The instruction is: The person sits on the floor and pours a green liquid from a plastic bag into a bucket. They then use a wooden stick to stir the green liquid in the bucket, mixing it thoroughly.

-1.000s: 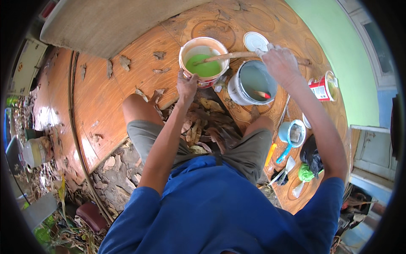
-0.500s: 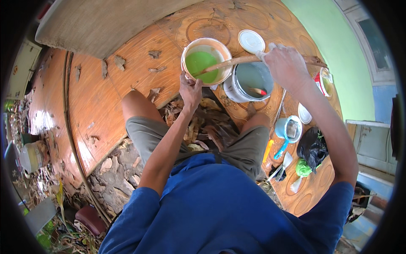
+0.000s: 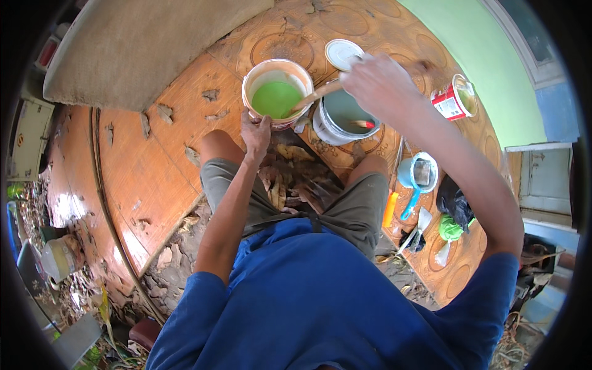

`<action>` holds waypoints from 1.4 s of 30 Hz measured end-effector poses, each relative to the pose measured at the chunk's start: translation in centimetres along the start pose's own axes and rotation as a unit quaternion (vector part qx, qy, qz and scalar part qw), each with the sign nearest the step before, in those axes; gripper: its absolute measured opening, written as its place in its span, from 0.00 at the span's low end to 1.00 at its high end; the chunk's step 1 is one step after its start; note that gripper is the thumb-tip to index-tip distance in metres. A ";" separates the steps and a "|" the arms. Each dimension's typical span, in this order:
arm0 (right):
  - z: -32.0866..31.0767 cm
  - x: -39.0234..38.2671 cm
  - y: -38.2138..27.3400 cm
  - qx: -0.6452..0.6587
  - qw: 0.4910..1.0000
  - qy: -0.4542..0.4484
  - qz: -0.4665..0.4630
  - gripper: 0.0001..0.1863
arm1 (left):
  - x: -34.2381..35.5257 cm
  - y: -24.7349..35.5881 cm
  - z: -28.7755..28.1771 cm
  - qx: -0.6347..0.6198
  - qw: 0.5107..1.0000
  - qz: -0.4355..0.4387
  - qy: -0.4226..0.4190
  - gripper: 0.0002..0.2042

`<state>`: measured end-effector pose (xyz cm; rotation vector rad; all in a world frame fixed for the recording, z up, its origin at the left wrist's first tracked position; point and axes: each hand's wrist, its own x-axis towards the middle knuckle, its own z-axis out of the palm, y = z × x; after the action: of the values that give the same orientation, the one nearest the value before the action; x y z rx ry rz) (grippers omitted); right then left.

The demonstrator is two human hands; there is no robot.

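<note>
Nearest, a light-blue plastic dipper (image 3: 404, 172) sits on the orange-brown tiled floor (image 3: 427, 270). Beyond, the left hand (image 3: 255, 135) is clamped on the near rim of a round, pale plastic bucket (image 3: 271, 73) of green liquid (image 3: 273, 100); the right hand (image 3: 379, 85), blurred, is closed around a brown wooden stick (image 3: 317, 96) dipping into it. To stir well, keep the bucket braced and sweep the stick slowly along wall and bottom. Farthest right, a red-and-white tub (image 3: 449, 102) carries label printing too small to read.
</note>
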<state>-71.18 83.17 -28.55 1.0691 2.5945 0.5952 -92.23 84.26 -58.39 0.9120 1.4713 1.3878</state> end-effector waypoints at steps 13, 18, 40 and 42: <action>-0.3 7.2 1.8 -0.043 0.986 0.153 -0.043 0.06 | 1.3 15.0 5.1 0.318 0.882 0.331 -0.104 0.28; 1.5 6.0 -1.0 0.027 0.926 0.366 -0.087 0.06 | 6.4 14.8 3.6 0.360 0.823 0.411 -0.152 0.17; 25.3 -0.8 -3.1 0.138 0.939 -0.251 0.188 0.13 | 8.5 18.7 -0.5 0.330 0.911 0.240 -0.057 0.21; 25.1 -0.8 -2.8 0.167 0.938 -0.228 0.201 0.13 | 8.6 18.6 -0.4 0.335 0.914 0.222 -0.055 0.20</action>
<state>-62.34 87.49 -51.87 1.6402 2.1194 -0.0369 -96.62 94.10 -40.90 1.8207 1.7518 1.0981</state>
